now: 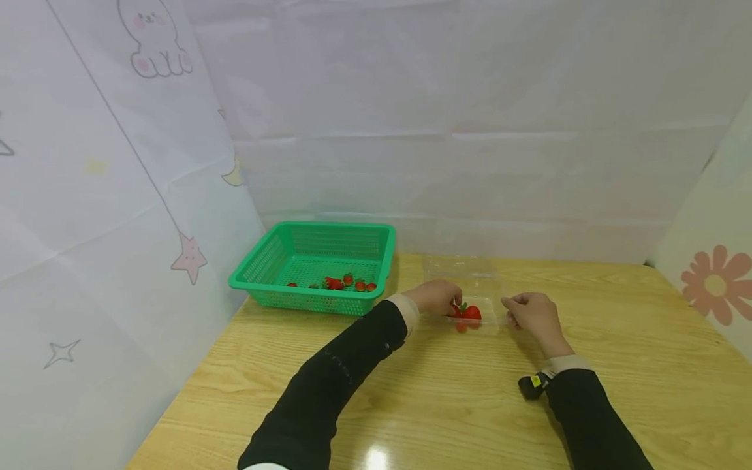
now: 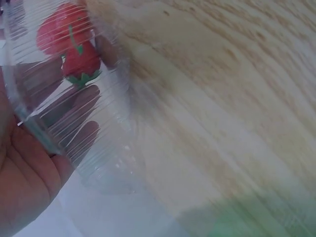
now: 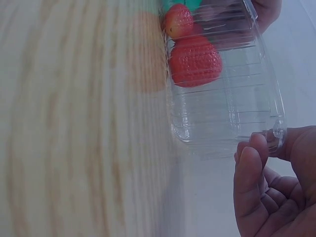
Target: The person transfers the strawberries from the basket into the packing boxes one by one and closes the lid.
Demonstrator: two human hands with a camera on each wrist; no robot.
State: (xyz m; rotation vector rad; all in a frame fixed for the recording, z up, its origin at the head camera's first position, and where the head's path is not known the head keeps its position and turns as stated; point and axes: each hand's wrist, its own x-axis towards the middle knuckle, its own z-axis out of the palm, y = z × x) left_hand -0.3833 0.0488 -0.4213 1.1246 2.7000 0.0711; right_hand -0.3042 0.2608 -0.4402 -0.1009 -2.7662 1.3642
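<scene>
My left hand reaches down into a clear plastic box that stands on the table with its lid raised at the back. Through the ribbed wall, the left wrist view has its fingers around a leafy red strawberry, the other fingers loosely spread. Beside that berry lie a large strawberry and a smaller one. At the opposite end of the box, my right hand pinches the rim corner between thumb and fingertips, its other fingers curled.
Left of the box stands a green perforated basket with several strawberries in its near right part. A wooden table lies under everything. White printed sheeting hangs behind and at both sides.
</scene>
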